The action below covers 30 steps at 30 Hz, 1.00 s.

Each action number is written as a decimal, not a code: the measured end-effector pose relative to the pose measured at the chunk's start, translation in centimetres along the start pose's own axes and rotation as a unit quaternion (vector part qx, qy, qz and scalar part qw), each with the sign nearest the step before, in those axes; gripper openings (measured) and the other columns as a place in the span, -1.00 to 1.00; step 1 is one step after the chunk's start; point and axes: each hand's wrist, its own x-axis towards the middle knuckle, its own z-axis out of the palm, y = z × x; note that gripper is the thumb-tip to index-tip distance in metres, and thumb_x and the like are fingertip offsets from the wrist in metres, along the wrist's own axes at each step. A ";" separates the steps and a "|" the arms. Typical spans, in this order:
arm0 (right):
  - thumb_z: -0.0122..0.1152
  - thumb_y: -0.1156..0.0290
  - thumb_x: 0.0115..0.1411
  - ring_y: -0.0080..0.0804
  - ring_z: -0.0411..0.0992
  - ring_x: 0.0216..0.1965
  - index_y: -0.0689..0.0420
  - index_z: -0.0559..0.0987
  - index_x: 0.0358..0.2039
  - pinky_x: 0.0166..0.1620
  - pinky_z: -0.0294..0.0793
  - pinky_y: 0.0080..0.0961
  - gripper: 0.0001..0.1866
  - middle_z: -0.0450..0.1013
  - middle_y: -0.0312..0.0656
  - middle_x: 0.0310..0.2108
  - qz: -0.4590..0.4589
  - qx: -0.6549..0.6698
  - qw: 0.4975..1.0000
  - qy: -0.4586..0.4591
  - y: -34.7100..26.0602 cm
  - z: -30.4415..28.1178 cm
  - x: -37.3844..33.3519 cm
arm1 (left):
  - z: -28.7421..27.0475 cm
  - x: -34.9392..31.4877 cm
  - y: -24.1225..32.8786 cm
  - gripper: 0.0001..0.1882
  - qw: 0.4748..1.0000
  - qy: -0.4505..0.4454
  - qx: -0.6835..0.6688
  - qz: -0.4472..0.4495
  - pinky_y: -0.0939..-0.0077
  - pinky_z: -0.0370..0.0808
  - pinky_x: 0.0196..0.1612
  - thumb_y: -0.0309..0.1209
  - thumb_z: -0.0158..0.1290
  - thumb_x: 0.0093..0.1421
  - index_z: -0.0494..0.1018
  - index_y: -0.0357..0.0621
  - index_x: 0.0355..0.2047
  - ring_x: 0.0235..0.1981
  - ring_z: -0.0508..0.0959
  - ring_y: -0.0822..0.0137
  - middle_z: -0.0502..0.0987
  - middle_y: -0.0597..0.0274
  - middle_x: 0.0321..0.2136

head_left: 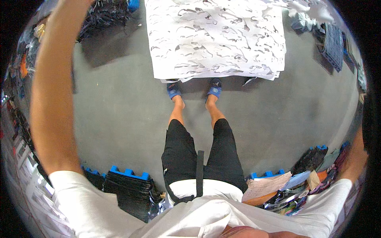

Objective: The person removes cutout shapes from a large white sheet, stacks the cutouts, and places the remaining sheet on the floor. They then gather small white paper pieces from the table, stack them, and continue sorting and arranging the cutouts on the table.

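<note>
My left forearm (pixel 55 91) reaches up along the left side of the view, and its hand lies beyond the top edge. Out at the right rim, my right forearm (pixel 355 158) is cut off by the dark border, so that hand is hidden as well. What either hand holds or touches does not show. In front of my feet, a large white sheet (pixel 214 39) full of irregular curved cut-outs covers a raised, roughly rectangular pile or surface. Its near edge hangs unevenly, with several layers showing at the corner.
Black bundled material (pixel 105 18) lies at the far left. A dark-blue pallet-like stack (pixel 332 47) stands far right, near clear plastic wrapping (pixel 303 22). Close by me are a black stack (pixel 129 194) on blue pallets and a pile with pinkish paper (pixel 268 185). Grey floor (pixel 119 115) lies between.
</note>
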 end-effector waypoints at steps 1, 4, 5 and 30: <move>0.27 0.40 0.38 -0.34 0.57 -0.14 0.21 0.60 0.02 -0.13 0.62 -0.37 -0.74 0.58 -0.13 -0.09 -0.002 0.002 1.000 0.001 1.4 1.7 1.5 | -1.6 -3.7 -1.4 -0.64 0.999 0.024 0.022 -0.018 0.19 0.72 -0.03 -0.31 0.16 0.38 0.43 -0.31 0.04 -0.06 0.65 0.08 0.59 0.02 -0.08; 0.27 0.42 0.38 -0.36 0.57 -0.13 0.22 0.61 0.02 -0.10 0.61 -0.39 -0.75 0.59 -0.13 -0.09 0.015 0.036 0.997 -0.060 11.6 7.4 3.7 | -7.3 -12.4 -9.5 -0.62 0.995 0.039 -0.007 -0.096 0.29 0.65 0.00 -0.30 0.19 0.40 0.46 -0.23 0.13 0.00 0.60 0.20 0.56 0.06 0.01; 0.27 0.42 0.38 -0.37 0.57 -0.13 0.23 0.62 0.02 -0.09 0.61 -0.40 -0.75 0.59 -0.13 -0.10 0.066 0.060 0.995 -0.042 17.0 9.4 3.4 | -9.4 -16.0 -14.7 -0.64 0.995 0.064 0.042 -0.056 0.36 0.61 -0.05 -0.27 0.16 0.42 0.48 -0.19 0.12 -0.06 0.59 0.30 0.57 0.13 -0.06; 0.46 0.05 0.20 -0.13 0.54 0.06 0.11 0.26 0.47 0.08 0.61 -0.09 -0.07 0.46 0.01 0.21 0.389 -0.146 0.909 0.027 47.8 19.6 -17.5 | -38.1 -46.7 -29.6 -0.60 0.732 0.093 0.280 -0.614 0.08 0.65 -0.01 -0.19 0.10 0.41 0.47 -0.23 0.09 -0.09 0.66 0.10 0.60 -0.01 -0.04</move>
